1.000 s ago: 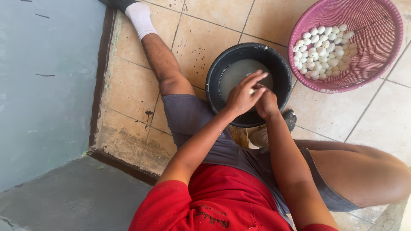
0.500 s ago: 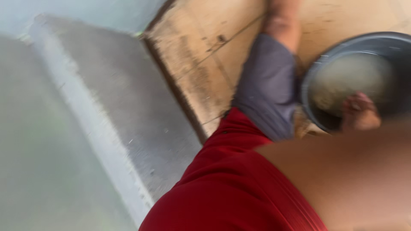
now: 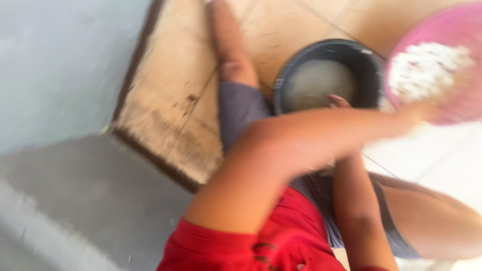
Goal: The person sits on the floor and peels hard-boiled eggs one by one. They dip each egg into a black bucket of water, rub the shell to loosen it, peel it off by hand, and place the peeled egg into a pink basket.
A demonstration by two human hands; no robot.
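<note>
Fig.: view down over my lap, heavy motion blur throughout.

(a) My left hand (image 3: 419, 111), right-centre of frame: arm stretched across my body toward the pink basket (image 3: 454, 30) at upper right. Hand sits at the basket's lower-left rim, approx. touching it. Too blurred to tell how far the fingers are spread or whether anything is in them.

(b) My right hand (image 3: 339, 102), centre-right: only the fingertips show above the left forearm, at the near rim of the black bucket (image 3: 326, 52). Rest of the hand hidden by that forearm; open or closed, can't tell; grip, if any, not visible.

(c) Black bucket, upper centre: round, upright on the tiled floor (image 3: 165, 100), holding cloudy grey-beige liquid (image 3: 321, 83). Stands just beside the basket, between my knees.

(d) Pink basket: plastic, w/ a heap of small white pieces (image 3: 427, 62) inside; pieces too blurred to identify.

(e) Misc.: red shirt (image 3: 281, 241) at bottom centre, grey shorts (image 3: 241, 108), left leg running to the top edge. Grey concrete step (image 3: 65, 190) fills the left side, beside the floor tiles.
</note>
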